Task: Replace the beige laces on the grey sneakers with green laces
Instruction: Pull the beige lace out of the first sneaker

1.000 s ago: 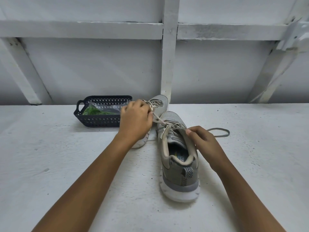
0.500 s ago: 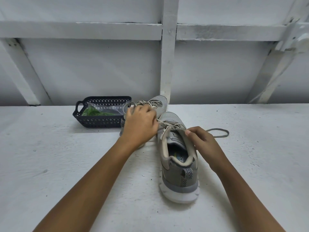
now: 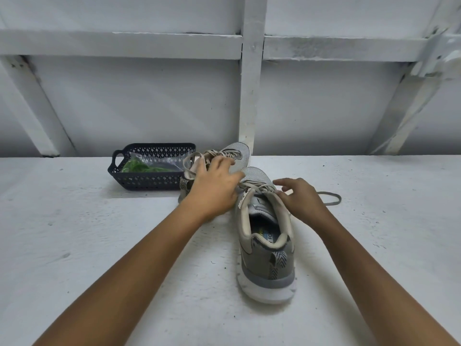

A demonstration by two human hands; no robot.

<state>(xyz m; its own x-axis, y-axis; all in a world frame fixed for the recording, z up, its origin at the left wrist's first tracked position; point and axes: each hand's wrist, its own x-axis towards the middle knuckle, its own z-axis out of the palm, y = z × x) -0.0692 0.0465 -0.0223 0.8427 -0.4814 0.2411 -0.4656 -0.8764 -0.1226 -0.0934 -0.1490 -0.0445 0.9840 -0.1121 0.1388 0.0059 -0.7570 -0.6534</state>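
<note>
On the white table (image 3: 74, 245) the near sneaker (image 3: 267, 248) stands upright with its heel toward six o'clock and its toe toward twelve. Its beige lace (image 3: 259, 189) is threaded across the tongue. The far sneaker (image 3: 235, 154) lies at about eleven o'clock from it, just beside it, toe pointing to one o'clock. Its own lace loops (image 3: 192, 162) stand loose at its nine o'clock end. The left hand (image 3: 214, 188) is spread over the place where the two shoes meet. Its fingers are straight and fanned out on the far sneaker, its thumb reaches toward the toe of the near one, and it grips nothing. The right hand (image 3: 299, 198) hovers at the two o'clock side of the near sneaker's opening, by the collar. Its fingers are loosely bent and parted above the lacing, and no pinch can be seen. At three o'clock from that hand a grey cord loop (image 3: 333, 198) lies flat on the table, and its near end runs out of sight behind the hand. At ten o'clock from the near sneaker, just beside the far one's heel, sits a dark basket (image 3: 149, 183). It holds a clear bag (image 3: 159, 162) with the green laces (image 3: 136, 166) inside. Behind everything, at twelve o'clock, a white post (image 3: 250, 96) rises against the wall.
</note>
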